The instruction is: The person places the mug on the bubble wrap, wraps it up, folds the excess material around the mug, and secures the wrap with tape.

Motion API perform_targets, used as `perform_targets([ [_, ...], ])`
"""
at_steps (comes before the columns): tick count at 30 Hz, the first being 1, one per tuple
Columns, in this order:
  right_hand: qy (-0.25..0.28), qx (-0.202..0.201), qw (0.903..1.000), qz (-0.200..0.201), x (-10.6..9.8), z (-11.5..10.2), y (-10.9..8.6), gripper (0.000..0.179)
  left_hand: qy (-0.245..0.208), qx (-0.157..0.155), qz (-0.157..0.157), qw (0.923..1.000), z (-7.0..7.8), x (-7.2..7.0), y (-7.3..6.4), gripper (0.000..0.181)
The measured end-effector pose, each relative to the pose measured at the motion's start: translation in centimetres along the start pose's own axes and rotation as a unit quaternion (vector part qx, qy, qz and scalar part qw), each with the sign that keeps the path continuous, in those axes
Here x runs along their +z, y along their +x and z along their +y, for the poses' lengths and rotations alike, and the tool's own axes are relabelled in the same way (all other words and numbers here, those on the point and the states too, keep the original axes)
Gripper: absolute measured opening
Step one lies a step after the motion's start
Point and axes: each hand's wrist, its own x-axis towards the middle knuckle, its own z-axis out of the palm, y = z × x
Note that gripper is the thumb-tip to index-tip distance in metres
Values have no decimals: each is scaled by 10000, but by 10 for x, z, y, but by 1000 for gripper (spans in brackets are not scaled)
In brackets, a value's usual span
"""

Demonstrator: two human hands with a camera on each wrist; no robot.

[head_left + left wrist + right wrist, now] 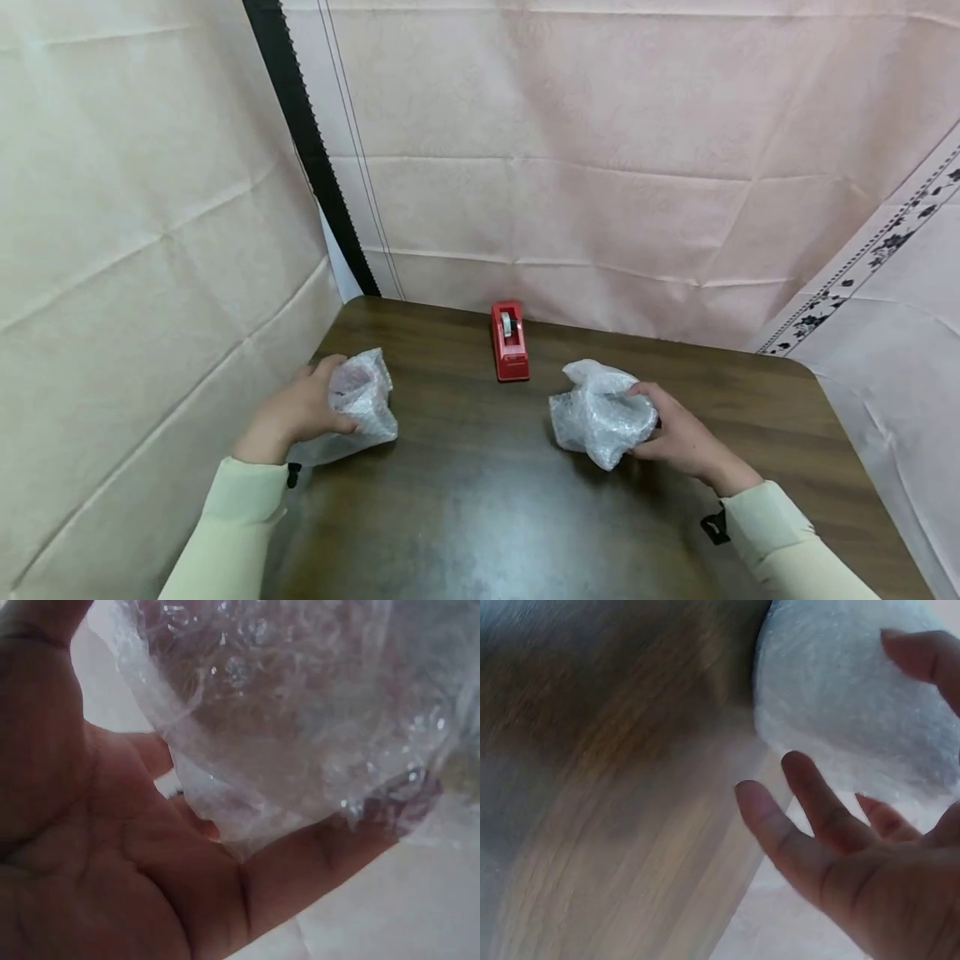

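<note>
At the table's left side, my left hand (303,408) grips a crumpled piece of clear bubble wrap (369,402). Close up in the left wrist view, the bubble wrap (292,727) lies between the fingers and thumb; whether anything is inside cannot be made out. On the right, my right hand (682,437) holds a bubble-wrapped bundle (600,412) by its right side. In the right wrist view, some fingers of that hand (870,862) are spread apart from the bundle (840,697), while one digit at the upper right touches it. The bundle's contents are hidden.
A red tape dispenser (512,358) with a roll in it stands near the back edge of the dark wooden table (450,500), between the two hands. Pale creased cloth (600,167) hangs behind the table and along both sides.
</note>
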Motion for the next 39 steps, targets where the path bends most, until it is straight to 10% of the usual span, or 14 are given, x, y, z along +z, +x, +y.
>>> perform_targets([
  [14, -316, 338, 9952, 859, -16, 16, -6, 83, -324, 336, -57, 9989, 77, 40, 77, 115],
  [24, -189, 578, 9938, 929, -14, 15, -11, 89, -525, 544, -20, 9971, 123, 56, 92, 114],
  [32, -71, 591, 9937, 949, -16, 16, -12, 100, -548, 454, 15, 9975, 128, 61, 93, 119],
  [39, 573, 767, 9924, 777, -15, 17, -17, 111, -411, 499, 577, 9962, 88, 50, 80, 117],
])
